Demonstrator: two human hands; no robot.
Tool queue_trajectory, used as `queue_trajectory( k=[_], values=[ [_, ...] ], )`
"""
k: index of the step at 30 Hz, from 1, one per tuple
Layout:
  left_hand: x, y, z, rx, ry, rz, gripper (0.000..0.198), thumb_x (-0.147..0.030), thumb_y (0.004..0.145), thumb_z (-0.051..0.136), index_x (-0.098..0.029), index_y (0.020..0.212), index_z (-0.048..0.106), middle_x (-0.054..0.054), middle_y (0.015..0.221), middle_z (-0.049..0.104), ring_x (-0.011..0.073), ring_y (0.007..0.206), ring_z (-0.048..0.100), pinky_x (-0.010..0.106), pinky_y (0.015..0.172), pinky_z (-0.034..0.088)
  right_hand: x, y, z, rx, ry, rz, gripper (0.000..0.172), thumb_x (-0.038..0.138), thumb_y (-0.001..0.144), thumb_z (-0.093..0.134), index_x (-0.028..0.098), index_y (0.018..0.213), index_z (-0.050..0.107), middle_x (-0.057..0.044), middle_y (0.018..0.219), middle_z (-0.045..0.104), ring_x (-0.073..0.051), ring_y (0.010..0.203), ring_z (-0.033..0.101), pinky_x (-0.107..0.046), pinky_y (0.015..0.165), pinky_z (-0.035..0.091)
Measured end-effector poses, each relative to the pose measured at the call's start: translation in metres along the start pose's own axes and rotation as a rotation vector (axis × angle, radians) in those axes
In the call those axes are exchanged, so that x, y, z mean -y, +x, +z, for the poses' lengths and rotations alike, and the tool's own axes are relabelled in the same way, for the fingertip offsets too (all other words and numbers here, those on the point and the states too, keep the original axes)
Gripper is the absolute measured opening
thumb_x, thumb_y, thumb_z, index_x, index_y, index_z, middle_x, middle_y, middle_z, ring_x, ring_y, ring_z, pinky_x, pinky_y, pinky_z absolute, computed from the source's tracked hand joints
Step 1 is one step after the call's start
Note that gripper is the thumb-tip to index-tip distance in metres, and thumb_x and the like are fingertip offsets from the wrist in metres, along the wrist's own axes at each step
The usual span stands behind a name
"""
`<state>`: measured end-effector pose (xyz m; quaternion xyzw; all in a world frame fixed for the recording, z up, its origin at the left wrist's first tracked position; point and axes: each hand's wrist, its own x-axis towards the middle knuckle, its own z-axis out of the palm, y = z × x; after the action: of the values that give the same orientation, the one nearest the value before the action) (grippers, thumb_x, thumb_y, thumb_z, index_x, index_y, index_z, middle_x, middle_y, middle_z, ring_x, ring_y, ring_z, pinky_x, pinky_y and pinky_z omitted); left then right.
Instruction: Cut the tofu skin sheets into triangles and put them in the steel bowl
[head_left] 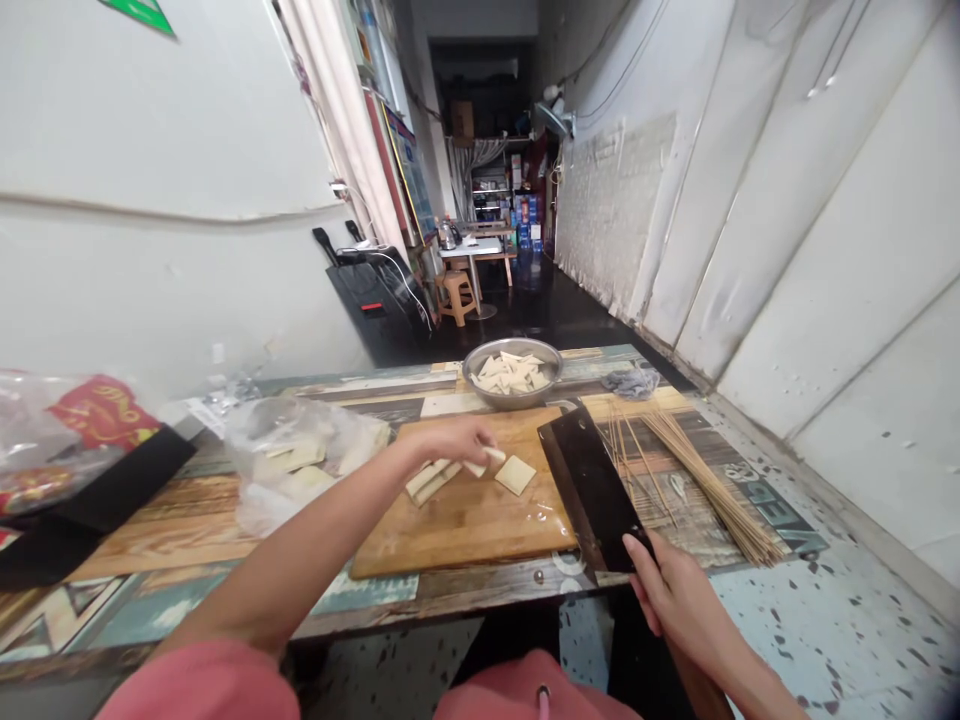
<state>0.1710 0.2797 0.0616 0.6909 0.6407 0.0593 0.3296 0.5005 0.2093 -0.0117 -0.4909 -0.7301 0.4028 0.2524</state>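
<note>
My left hand reaches over the wooden cutting board, its fingers closed on a pale slice that looks like tofu. Just right of it, a pale square slice lies flat on the board. A row of more pale slices lies to the left, partly under my wrist. In my right hand is a wide, dark-bladed cleaver, gripped near the heel of the blade. The blade lies along the board's right edge, pointing away from me.
Behind the board stands a metal bowl of pale cut pieces. Bamboo skewers lie to the right, near a crumpled grey cloth. On the left are a clear plastic bag with more slices and a red-printed package.
</note>
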Motion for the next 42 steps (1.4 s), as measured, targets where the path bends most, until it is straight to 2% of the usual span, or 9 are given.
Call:
queue_trajectory(
  k=[3, 8, 11, 14, 17, 21, 24, 32, 42],
  values=[
    [-0.009, 0.035, -0.034, -0.25, -0.287, -0.037, 0.027, -0.032, 0.06, 0.069, -0.012, 0.077, 0.065, 0.004, 0.075, 0.064, 0.0159, 0.069, 0.06, 0.025, 0.063, 0.049, -0.006, -0.001, 0.002, -0.027, 0.019, 0.023, 0.035, 0.05, 0.091, 0.028, 0.023, 0.073, 0.041, 0.006, 0.042, 0.046, -0.014, 0.034, 0.046, -0.026, 0.043, 0.036],
    [-0.021, 0.078, -0.068, -0.527, -0.237, -0.05, 0.039, -0.041, 0.079, 0.05, -0.011, 0.101, 0.06, 0.009, 0.097, 0.062, 0.018, 0.09, 0.058, 0.028, 0.075, 0.048, -0.012, -0.001, 0.005, -0.03, 0.05, 0.037, 0.036, 0.052, 0.09, 0.03, 0.023, 0.07, 0.039, 0.007, 0.042, 0.045, -0.013, 0.033, 0.045, -0.025, 0.042, 0.036],
    [-0.02, 0.065, -0.038, -0.553, -0.12, -0.068, 0.033, -0.04, 0.074, 0.056, -0.012, 0.09, 0.064, 0.009, 0.093, 0.064, 0.0243, 0.097, 0.056, 0.033, 0.084, 0.044, -0.011, 0.0, 0.004, -0.03, 0.065, 0.055, 0.036, 0.052, 0.09, 0.029, 0.023, 0.07, 0.039, 0.007, 0.041, 0.044, -0.012, 0.033, 0.045, -0.024, 0.042, 0.036],
    [-0.019, 0.032, 0.024, -0.483, 0.029, -0.047, 0.036, -0.044, 0.066, 0.064, -0.014, 0.084, 0.066, 0.011, 0.09, 0.064, 0.0297, 0.093, 0.057, 0.04, 0.087, 0.041, -0.008, 0.003, 0.0, -0.026, 0.032, 0.05, 0.036, 0.051, 0.09, 0.028, 0.023, 0.071, 0.04, 0.007, 0.042, 0.046, -0.012, 0.035, 0.047, -0.024, 0.044, 0.037],
    [-0.02, 0.006, 0.073, -0.39, 0.352, 0.136, 0.041, -0.047, 0.072, 0.057, -0.015, 0.099, 0.063, 0.012, 0.101, 0.061, 0.0284, 0.099, 0.054, 0.039, 0.091, 0.039, -0.001, 0.006, -0.003, -0.031, -0.046, 0.023, 0.036, 0.049, 0.091, 0.027, 0.023, 0.071, 0.041, 0.006, 0.042, 0.047, -0.013, 0.037, 0.049, -0.025, 0.048, 0.038],
    [-0.022, -0.013, 0.076, -0.218, 0.408, 0.312, 0.03, -0.029, 0.074, 0.054, -0.019, 0.101, 0.062, 0.009, 0.103, 0.059, 0.0217, 0.097, 0.054, 0.031, 0.087, 0.042, 0.014, 0.007, -0.009, 0.011, -0.184, -0.018, 0.036, 0.044, 0.093, 0.024, 0.022, 0.072, 0.043, 0.004, 0.042, 0.048, -0.014, 0.039, 0.05, -0.026, 0.05, 0.037],
    [-0.016, -0.033, 0.069, -0.102, 0.401, 0.415, 0.039, -0.025, 0.071, 0.058, -0.021, 0.11, 0.057, 0.008, 0.117, 0.054, 0.0215, 0.103, 0.053, 0.029, 0.088, 0.042, 0.028, 0.007, -0.013, 0.057, -0.356, -0.064, 0.035, 0.038, 0.093, 0.024, 0.019, 0.076, 0.048, -0.002, 0.054, 0.058, -0.017, 0.049, 0.057, -0.026, 0.053, 0.036],
    [0.018, -0.069, 0.145, -0.692, 0.379, 0.292, 0.03, -0.025, 0.092, 0.034, -0.015, 0.108, 0.057, 0.012, 0.117, 0.054, 0.0198, 0.11, 0.05, 0.035, 0.095, 0.043, 0.058, 0.015, -0.014, 0.219, -0.653, -0.166, 0.035, 0.031, 0.094, 0.025, 0.016, 0.084, 0.055, -0.01, 0.075, 0.066, -0.024, 0.071, 0.064, -0.029, 0.058, 0.035],
    [0.031, -0.063, 0.156, -0.79, 0.426, 0.443, 0.031, -0.018, 0.092, 0.033, -0.015, 0.115, 0.054, 0.011, 0.115, 0.057, 0.0214, 0.109, 0.051, 0.039, 0.092, 0.048, 0.084, 0.018, -0.012, 0.292, -0.723, -0.18, 0.035, 0.03, 0.094, 0.026, 0.015, 0.081, 0.055, -0.011, 0.073, 0.066, -0.023, 0.067, 0.064, -0.029, 0.055, 0.032]
  ],
)
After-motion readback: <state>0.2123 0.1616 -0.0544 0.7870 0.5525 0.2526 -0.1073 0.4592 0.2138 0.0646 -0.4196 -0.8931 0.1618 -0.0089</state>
